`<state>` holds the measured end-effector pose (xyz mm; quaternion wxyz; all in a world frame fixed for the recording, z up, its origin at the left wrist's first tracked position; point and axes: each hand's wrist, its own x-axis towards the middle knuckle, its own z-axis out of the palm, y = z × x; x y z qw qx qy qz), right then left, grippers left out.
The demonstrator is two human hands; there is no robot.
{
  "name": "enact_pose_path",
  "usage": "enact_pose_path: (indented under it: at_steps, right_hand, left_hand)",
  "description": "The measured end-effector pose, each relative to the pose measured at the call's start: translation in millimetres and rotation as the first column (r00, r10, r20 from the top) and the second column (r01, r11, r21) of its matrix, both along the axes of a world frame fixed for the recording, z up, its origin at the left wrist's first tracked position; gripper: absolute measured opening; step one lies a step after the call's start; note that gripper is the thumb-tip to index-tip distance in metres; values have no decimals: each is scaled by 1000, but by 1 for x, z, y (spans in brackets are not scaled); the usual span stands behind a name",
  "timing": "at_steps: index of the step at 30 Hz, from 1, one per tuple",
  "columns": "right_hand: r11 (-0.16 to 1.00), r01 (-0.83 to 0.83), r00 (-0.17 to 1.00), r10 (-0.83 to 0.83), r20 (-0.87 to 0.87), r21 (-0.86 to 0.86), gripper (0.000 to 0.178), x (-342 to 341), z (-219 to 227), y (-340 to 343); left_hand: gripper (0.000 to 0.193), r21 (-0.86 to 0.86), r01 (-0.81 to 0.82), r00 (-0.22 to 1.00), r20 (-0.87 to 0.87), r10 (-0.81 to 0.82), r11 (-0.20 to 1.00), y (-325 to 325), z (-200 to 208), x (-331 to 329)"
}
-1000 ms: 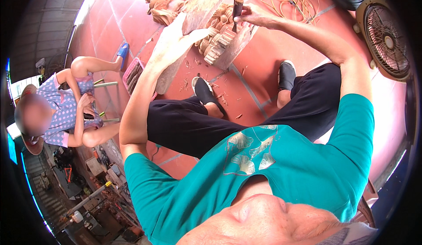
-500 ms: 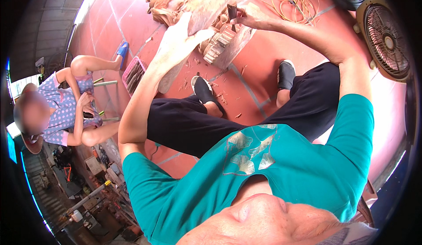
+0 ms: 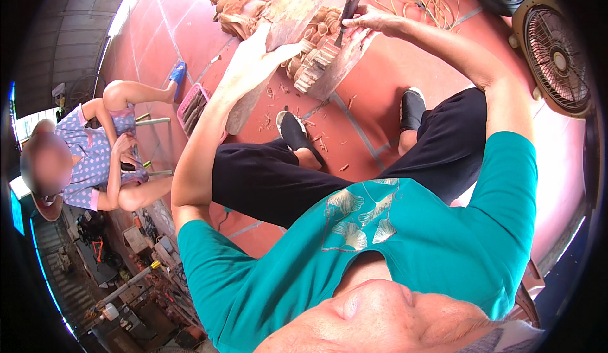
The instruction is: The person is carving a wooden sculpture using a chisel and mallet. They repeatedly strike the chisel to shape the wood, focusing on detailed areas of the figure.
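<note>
Gripping a dark-handled chisel-like tool point(image 3: 349, 11) between curled fingers and thumb, the right hand point(image 3: 372, 21) holds it tilted, its narrow blade pointing down at the brown carved wooden piece with a ridged end point(image 3: 313, 68); whether the tip touches is unclear. This carving lies beyond the seated person's feet, beside a long, pale, rough wooden board point(image 3: 297, 11). The left hand point(image 3: 253, 58), washed out by light, reaches over the board with thumb spread wide from the fingers, near the carving; whether it grips anything cannot be told. Curled brown wood shavings point(image 3: 321, 142) dot the red tiled floor point(image 3: 361, 99) near a black slip-on shoe point(image 3: 292, 130).
</note>
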<state>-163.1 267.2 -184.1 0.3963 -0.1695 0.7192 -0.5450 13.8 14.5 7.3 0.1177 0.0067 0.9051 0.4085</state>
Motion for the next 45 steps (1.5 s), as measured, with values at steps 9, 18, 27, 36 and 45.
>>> enact_pose_path:
  at_steps: [9, 18, 27, 36, 45]
  right_hand:
    - [992, -68, 970, 41, -240, -103, 40, 17, 11, -13]
    - [999, -20, 833, 35, -553, 33, 37, 12, -4, -23]
    - [940, -23, 700, 259, -666, 341, 47, 10, -1, -32]
    - [998, 0, 1000, 0, 2, -61, 65, 5, 8, -6]
    - [995, 20, 948, -50, -314, -97, 48, 21, 12, -32]
  left_hand:
    - [77, -94, -12, 998, -60, 7, 995, 4, 4, 0]
    - [79, -314, 66, 990, -94, -100, 947, -5, -14, -5]
    - [77, -446, 106, 994, 15, -111, 889, 4, -1, 0]
    - [79, -170, 27, 998, 57, -18, 985, -17, -1, 1]
    - [90, -219, -17, 991, -130, -12, 976, -8, 2, 1]
